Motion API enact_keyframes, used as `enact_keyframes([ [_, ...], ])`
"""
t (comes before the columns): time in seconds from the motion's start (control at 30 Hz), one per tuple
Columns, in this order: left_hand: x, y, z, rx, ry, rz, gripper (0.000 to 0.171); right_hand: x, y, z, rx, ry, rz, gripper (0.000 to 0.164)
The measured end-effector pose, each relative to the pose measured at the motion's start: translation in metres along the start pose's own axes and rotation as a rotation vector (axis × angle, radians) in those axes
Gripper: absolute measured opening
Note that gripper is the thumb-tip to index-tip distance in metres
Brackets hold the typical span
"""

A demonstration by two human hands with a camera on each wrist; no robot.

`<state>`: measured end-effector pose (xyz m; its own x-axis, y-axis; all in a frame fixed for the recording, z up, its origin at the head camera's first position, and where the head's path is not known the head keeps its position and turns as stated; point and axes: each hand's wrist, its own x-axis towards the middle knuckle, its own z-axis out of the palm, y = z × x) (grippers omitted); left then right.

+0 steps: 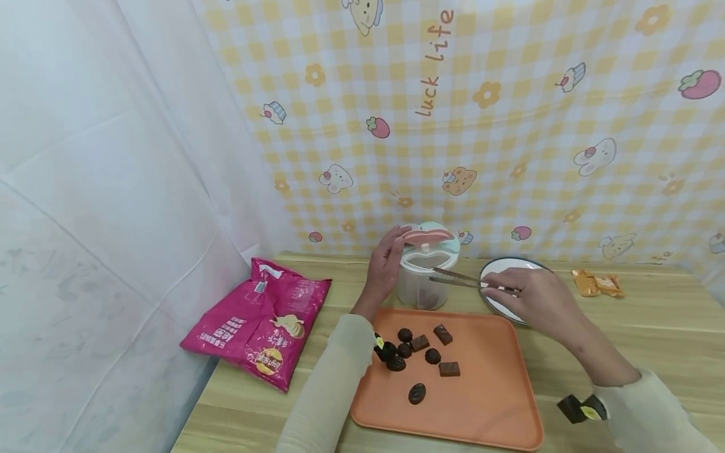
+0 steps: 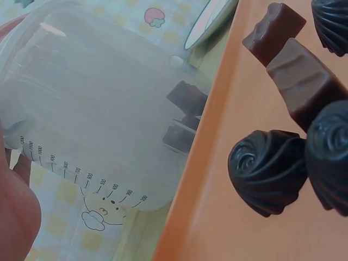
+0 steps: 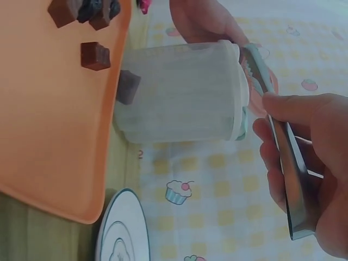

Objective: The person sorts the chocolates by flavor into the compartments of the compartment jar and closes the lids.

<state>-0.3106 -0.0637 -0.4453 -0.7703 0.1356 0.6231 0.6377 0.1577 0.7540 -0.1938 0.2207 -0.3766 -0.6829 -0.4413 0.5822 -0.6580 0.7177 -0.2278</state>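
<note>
A clear plastic container (image 1: 410, 289) with a measuring scale stands behind the orange tray, dark chocolates (image 2: 185, 98) showing at its bottom. Its orange lid flap (image 1: 427, 237) is raised. My left hand (image 1: 386, 267) grips the container at its upper left, fingers at the lid. With my right hand (image 1: 532, 296) I hold metal tongs (image 3: 293, 185) between thumb and fingers. Their serrated tips are at the container's opening, with no chocolate visible between them. Several chocolates, such as a ridged bar (image 1: 450, 369) and a swirled oval (image 1: 416, 394), lie on the tray (image 1: 481, 409).
A white plate (image 1: 512, 263) with a dark rim is behind and below my right hand. To its right lie small orange wrapped packets (image 1: 597, 284). A pink chip bag (image 1: 255, 321) lies at the left. A checked cloth (image 1: 425, 157) hangs behind the wooden table (image 1: 640, 340).
</note>
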Motion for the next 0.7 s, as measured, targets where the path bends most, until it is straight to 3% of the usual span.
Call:
enact_keyframes([
  [0.23, 0.001, 0.001, 0.000, 0.010, 0.006, -0.015, 0.043, -0.015, -0.001, -0.002, 0.044, -0.202, 0.046, 0.014],
  [0.5, 0.000, 0.001, 0.000, 0.001, 0.006, -0.021, 0.041, -0.023, 0.007, 0.001, 0.148, -0.443, -0.095, 0.016],
  [0.7, 0.000, 0.001, 0.001, -0.003, 0.012, -0.006, 0.039, -0.026, 0.008, 0.003, 0.210, -0.534, -0.077, 0.011],
])
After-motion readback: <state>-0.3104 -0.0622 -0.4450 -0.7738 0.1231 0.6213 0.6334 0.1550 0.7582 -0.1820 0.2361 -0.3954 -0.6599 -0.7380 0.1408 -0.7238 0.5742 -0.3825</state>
